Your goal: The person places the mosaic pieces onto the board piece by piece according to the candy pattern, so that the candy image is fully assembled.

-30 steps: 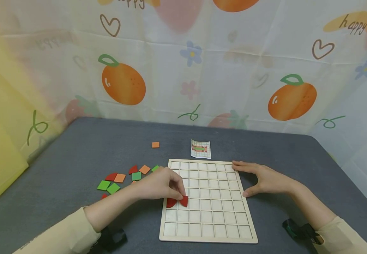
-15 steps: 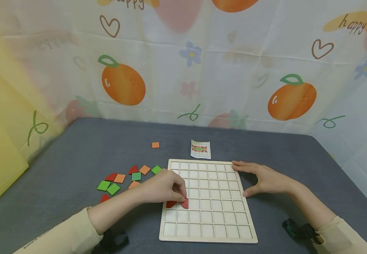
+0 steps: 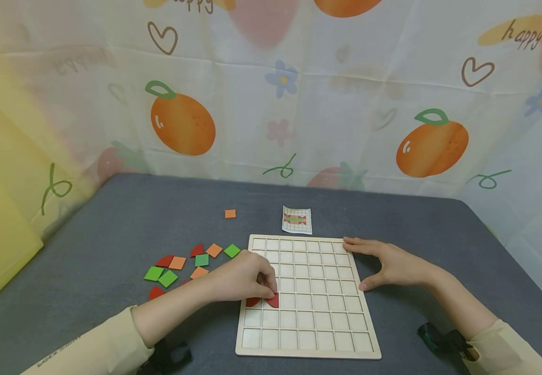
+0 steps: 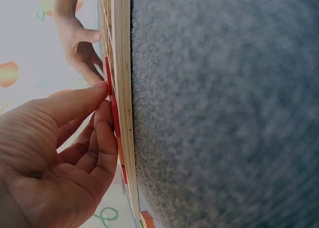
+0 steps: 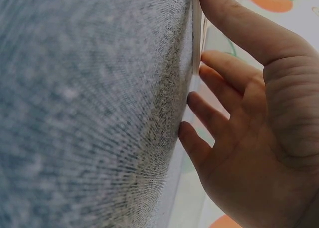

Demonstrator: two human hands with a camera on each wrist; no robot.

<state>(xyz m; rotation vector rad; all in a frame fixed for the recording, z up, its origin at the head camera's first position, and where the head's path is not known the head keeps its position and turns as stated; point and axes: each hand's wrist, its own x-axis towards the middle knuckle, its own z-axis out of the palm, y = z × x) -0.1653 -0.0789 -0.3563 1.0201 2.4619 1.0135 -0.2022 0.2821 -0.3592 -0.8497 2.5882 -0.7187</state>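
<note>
In the head view, a pale wooden board (image 3: 308, 356) with a grid of square cells lies on the dark table. My left hand (image 3: 240, 275) pinches a red quarter-circle tile (image 3: 274, 301) between thumb and fingers, low over a cell on the board's left side. Beside it, a second red tile (image 3: 253, 302) sits in the leftmost column, partly hidden by the hand. The left wrist view shows the thumb and a finger against the red tile (image 4: 107, 71). Spread fingers of my right hand (image 3: 395, 264) touch the board's right edge, the thumb lower down.
Several loose tiles lie left of the board, among them a green tile (image 3: 154, 273), an orange tile (image 3: 177, 263) and a red one (image 3: 156, 293). A lone orange tile (image 3: 230, 214) lies farther back. Behind the board is a small pattern card (image 3: 296, 221).
My left hand has shifted slightly right and nearer the body, and the red tile in it has turned a little within its cell. The right hand and the board have stayed still.
</note>
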